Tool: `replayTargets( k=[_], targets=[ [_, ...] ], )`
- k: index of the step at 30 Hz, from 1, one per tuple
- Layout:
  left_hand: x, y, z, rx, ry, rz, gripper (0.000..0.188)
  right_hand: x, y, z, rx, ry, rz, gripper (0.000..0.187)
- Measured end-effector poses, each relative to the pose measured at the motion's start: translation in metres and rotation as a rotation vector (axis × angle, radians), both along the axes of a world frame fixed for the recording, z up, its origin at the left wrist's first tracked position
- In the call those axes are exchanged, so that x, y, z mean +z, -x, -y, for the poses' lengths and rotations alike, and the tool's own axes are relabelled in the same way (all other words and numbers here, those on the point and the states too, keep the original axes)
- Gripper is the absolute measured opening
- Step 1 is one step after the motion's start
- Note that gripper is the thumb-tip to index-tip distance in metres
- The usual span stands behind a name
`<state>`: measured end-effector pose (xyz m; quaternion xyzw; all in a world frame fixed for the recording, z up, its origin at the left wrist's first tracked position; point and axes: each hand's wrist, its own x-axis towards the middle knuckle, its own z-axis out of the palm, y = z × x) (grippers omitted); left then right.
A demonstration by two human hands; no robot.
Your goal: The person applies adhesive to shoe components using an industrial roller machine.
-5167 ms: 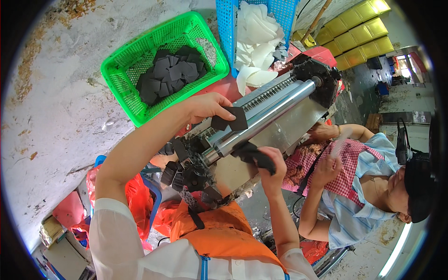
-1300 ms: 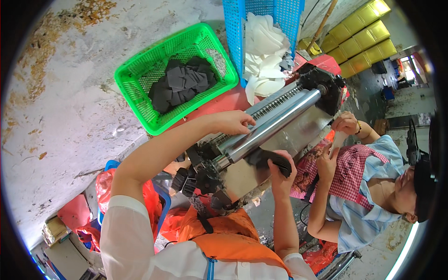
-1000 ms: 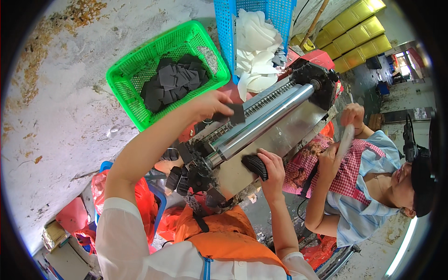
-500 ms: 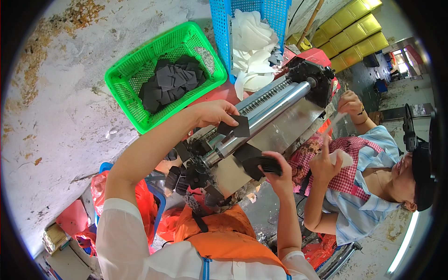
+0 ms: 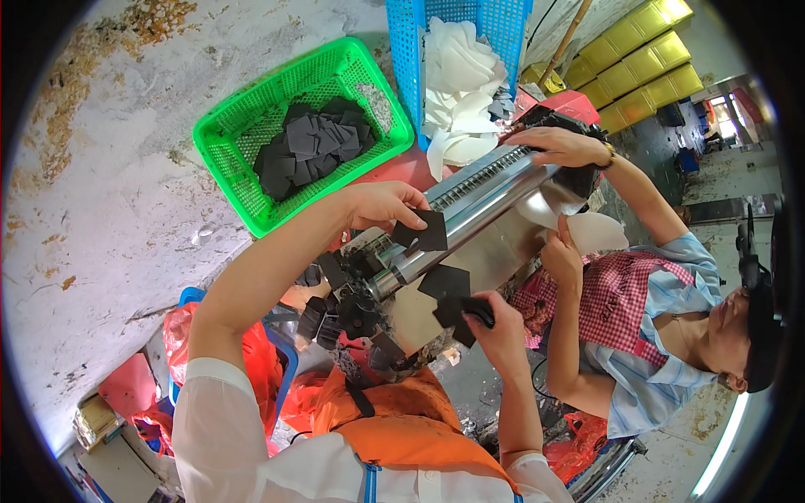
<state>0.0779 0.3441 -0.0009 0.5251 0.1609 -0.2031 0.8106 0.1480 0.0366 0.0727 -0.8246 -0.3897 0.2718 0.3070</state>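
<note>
My left hand (image 5: 381,205) pinches a black square piece (image 5: 426,231) above the near end of a metal roller machine (image 5: 470,220). Between the roller and my right hand, another black piece (image 5: 444,282) lies on the machine's flat metal plate (image 5: 495,247). My right hand (image 5: 503,331) grips a small stack of black pieces (image 5: 457,315) over the plate's front edge, its pieces fanned unevenly. Fingers hide part of that stack.
A green basket (image 5: 220,144) with many black pieces stands beyond my left arm. Behind the machine is a blue basket (image 5: 406,67) with white sheets (image 5: 461,84). On the right, a co-worker's hand (image 5: 560,147) rests at the roller's far end; the other (image 5: 562,260) holds a white sheet (image 5: 597,233).
My right hand has shifted slightly and its stack has turned, leaving one black piece apart on the plate. The co-worker's hands have moved onto the machine's far end. My left hand has barely moved.
</note>
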Motion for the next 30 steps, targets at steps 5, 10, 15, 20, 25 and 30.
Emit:
replayTargets(
  k=[5,10,15,20,25,30],
  targets=[
    [-0.004,-0.001,-0.002,-0.018,-0.004,0.018,0.021,0.005,0.009,-0.014,0.093,0.074,-0.194,0.029],
    [-0.009,-0.005,0.000,-0.012,-0.005,0.000,0.023,-0.008,-0.007,-0.006,0.133,-0.285,-0.332,0.027],
    [-0.005,-0.009,-0.003,0.050,-0.163,-0.067,0.026,-0.027,-0.014,-0.012,0.049,-0.145,0.062,0.030],
    [0.004,-0.006,-0.005,0.310,0.097,0.016,0.028,-0.038,-0.003,-0.030,-0.087,-0.568,0.238,0.028],
    [0.004,-0.002,0.011,0.075,-0.097,0.084,0.029,-0.029,-0.005,-0.012,-0.306,-0.100,-0.284,0.031],
    [0.000,-0.007,0.001,0.539,0.205,0.182,0.035,-0.043,-0.009,-0.020,-0.012,-0.398,0.326,0.033]
  ],
)
